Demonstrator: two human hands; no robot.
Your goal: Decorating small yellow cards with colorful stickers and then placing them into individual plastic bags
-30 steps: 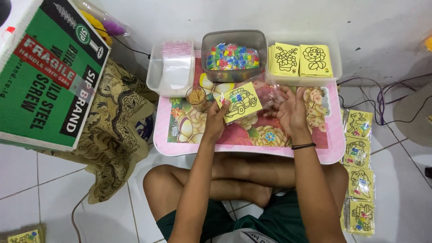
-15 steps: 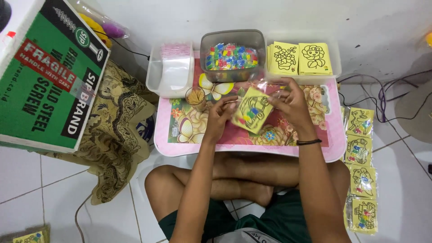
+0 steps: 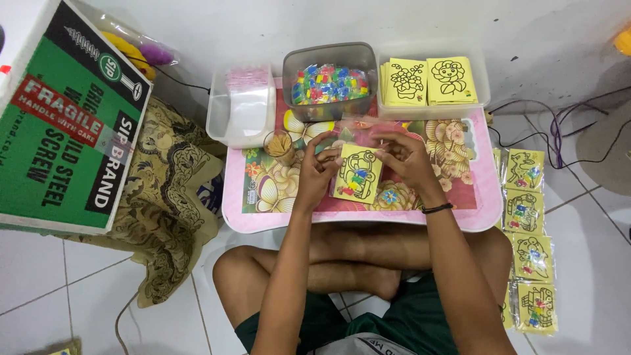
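Since a moment ago the yellow card [image 3: 357, 174] has swung from a tilted angle to nearly upright and slid a bit toward the middle of the pink tray table [image 3: 231, 209], with both hands closer together over it. Going left to right: a big green cardboard box [image 3: 66, 125] sits at the far left on a brown patterned cloth [image 3: 164, 197] that spills onto the white floor tiles. Next comes a clear tub of little plastic bags [image 3: 241, 108], and just in front of it a small cup of wooden sticks [image 3: 280, 144] stands on the table. Left hand [image 3: 317, 172] has its fingers curled against the card's left edge and looks like it's pinching it, thumb near the top corner. That card is a yellow square with a black line drawing and some small colourful bits on it, sitting in what looks like a clear sleeve, held just above the flowery tabletop between the two hands. Behind it is a grey tub of mixed colourful bits [image 3: 328, 82]. Right hand [image 3: 406, 158], with a black band on its wrist, has its fingers bent over the card's top right corner, gripping the clear sleeve there. Further right, a clear tub holds stacks of yellow drawing cards [image 3: 430, 80], and a row of finished packets [image 3: 526, 240] lies on the floor beside the table.
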